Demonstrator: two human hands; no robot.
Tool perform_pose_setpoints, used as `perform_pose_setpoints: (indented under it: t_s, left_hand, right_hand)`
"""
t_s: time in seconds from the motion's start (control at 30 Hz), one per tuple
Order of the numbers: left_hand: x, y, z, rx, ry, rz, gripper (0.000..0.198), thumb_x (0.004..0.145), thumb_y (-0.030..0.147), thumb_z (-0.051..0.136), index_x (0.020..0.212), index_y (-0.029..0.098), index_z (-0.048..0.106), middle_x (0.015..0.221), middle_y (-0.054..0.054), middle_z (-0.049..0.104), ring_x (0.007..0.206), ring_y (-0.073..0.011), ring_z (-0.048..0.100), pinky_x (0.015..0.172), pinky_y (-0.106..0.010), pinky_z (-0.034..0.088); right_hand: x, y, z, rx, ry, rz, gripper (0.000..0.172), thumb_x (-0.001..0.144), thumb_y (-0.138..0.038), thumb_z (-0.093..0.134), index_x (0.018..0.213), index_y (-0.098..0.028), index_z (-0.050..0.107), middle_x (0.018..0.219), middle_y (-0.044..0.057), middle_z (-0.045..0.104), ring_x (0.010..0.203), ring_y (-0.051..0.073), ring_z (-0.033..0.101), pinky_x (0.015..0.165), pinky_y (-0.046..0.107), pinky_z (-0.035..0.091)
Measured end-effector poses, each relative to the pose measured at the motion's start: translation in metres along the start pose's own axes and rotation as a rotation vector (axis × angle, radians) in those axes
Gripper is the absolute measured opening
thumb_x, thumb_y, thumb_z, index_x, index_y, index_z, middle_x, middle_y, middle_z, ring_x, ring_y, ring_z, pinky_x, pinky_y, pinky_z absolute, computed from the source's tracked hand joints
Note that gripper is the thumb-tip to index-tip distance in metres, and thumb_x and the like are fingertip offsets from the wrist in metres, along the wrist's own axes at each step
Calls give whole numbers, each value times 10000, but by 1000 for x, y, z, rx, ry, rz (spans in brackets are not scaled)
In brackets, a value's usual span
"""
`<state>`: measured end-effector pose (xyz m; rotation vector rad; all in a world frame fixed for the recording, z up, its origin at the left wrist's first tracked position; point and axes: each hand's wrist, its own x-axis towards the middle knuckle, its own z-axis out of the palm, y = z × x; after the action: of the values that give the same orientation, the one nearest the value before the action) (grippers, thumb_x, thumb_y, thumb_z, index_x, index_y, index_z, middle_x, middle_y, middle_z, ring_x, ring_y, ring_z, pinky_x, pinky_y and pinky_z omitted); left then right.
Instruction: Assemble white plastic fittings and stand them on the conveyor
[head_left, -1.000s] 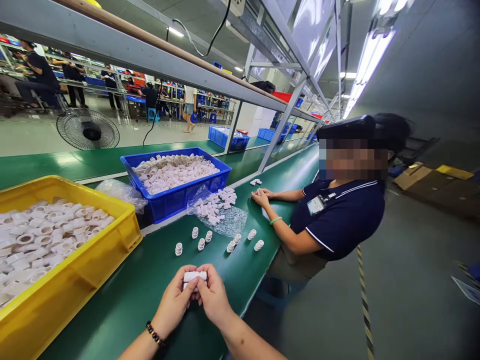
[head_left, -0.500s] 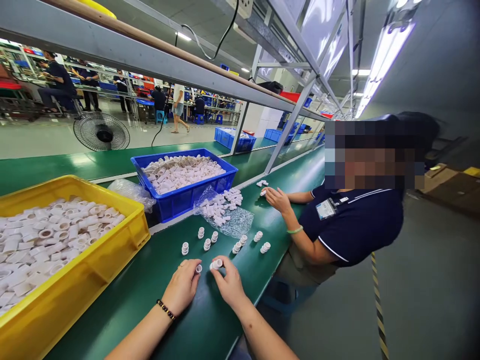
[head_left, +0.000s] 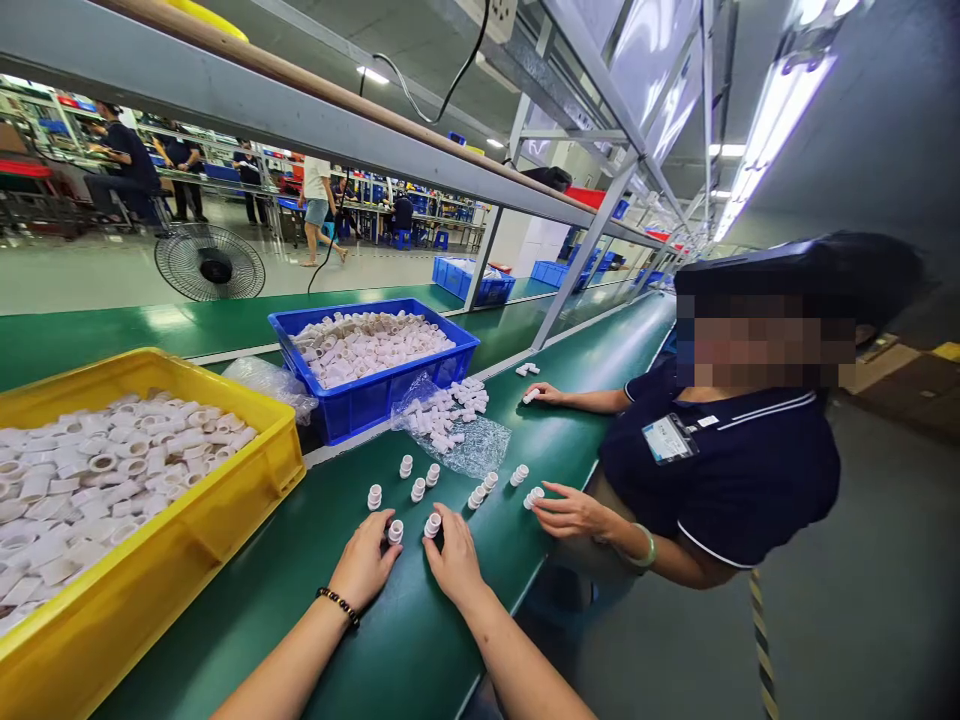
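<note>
My left hand (head_left: 365,562) has its thumb and fingers closed around a white ribbed plastic pipe fitting (head_left: 395,532), which is upright at the green belt. Just to the right, my right hand (head_left: 454,558) pinches a similar fitting (head_left: 433,525), also upright with its open end up. Several more fittings (head_left: 418,489) stand beyond my hands on the belt (head_left: 450,655), some in pairs. At the right, a co-worker's hand (head_left: 574,512) touches one standing fitting (head_left: 533,497).
A yellow bin (head_left: 247,510) full of white fittings is at my left. Behind stands a blue bin (head_left: 375,385) of similar pieces, beside loose ones on a clear plastic bag (head_left: 480,447). A co-worker (head_left: 739,470) sits at right; a metal frame post (head_left: 581,265) rises behind.
The fitting in my right hand went from tilted to upright, and my left hand's fitting shows more fully. The co-worker's hands moved apart, one reaching a standing fitting near me.
</note>
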<state>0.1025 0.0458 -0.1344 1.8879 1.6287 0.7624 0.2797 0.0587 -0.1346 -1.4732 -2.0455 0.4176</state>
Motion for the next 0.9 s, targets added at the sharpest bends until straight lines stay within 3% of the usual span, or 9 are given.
perform_pose_setpoints:
  t_s: [0.2, 0.3, 0.37, 0.47, 0.53, 0.63, 0.73, 0.9]
  left_hand:
    - [2, -2, 2, 80, 63, -21, 262, 772, 211, 409, 1022, 162, 471, 981, -44, 516, 910, -154, 472, 813, -277, 356]
    - [0, 1, 0, 126, 121, -43, 250, 772, 267, 429, 973, 125, 469, 950, -68, 504, 881, -164, 466, 786, -277, 360]
    - [-3, 1, -1, 182, 205, -85, 392, 748, 361, 471, 1021, 81, 451, 1022, -115, 465, 950, -198, 434, 823, -303, 344]
    - [-4, -3, 1, 369, 299, -146, 831, 655, 524, 528, 1268, 22, 278, 1247, -167, 328, 1161, -265, 269, 957, -383, 225]
    - [-1, -7, 4, 484, 221, -153, 1000, 644, 637, 452, 1335, -13, 134, 1338, -161, 225, 1243, -277, 123, 1007, -433, 96]
    - [11, -9, 7, 540, 22, -166, 1010, 687, 722, 229, 1337, -41, 97, 1376, -132, 129, 1276, -253, 11, 1011, -460, -25]
    - [27, -6, 5, 554, -49, -215, 963, 707, 716, 142, 1349, 3, 70, 1387, -74, 76, 1283, -220, 7, 1014, -457, -28]
    - [54, -3, 2, 571, -64, -240, 911, 729, 687, 118, 1354, 28, 53, 1387, -47, 59, 1286, -207, 3, 1013, -463, -26]
  right_hand:
    - [3, 0, 2, -16, 14, 75, 423, 756, -191, 452, 1175, -182, 388, 1094, 32, 468, 1013, 152, 397, 896, 301, 337]
    - [5, 0, 2, -17, 10, 108, 405, 755, -208, 462, 1155, -193, 408, 1066, 25, 484, 993, 153, 413, 877, 298, 357]
    - [6, 1, 2, -17, 9, 119, 426, 746, -217, 478, 1163, -178, 402, 1085, 28, 477, 1007, 155, 409, 890, 300, 354]
    - [8, 5, 3, -11, -13, 147, 481, 741, -232, 488, 1202, -152, 375, 1130, 34, 458, 1028, 161, 404, 912, 306, 345]
    - [12, 7, 4, 0, -50, 175, 543, 743, -237, 485, 1253, -143, 326, 1162, 31, 447, 1046, 162, 399, 928, 306, 335]
    - [22, 7, 5, 24, -101, 198, 683, 730, -230, 495, 1332, -115, 194, 1230, 34, 401, 1120, 162, 350, 971, 296, 292]
    - [35, 6, 5, 47, -133, 229, 795, 707, -219, 515, 1360, -82, 83, 1272, 43, 356, 1160, 160, 310, 989, 276, 267]
    - [55, 7, 7, 40, -149, 275, 826, 697, -225, 528, 1363, -62, 66, 1270, 64, 353, 1155, 172, 317, 984, 266, 263]
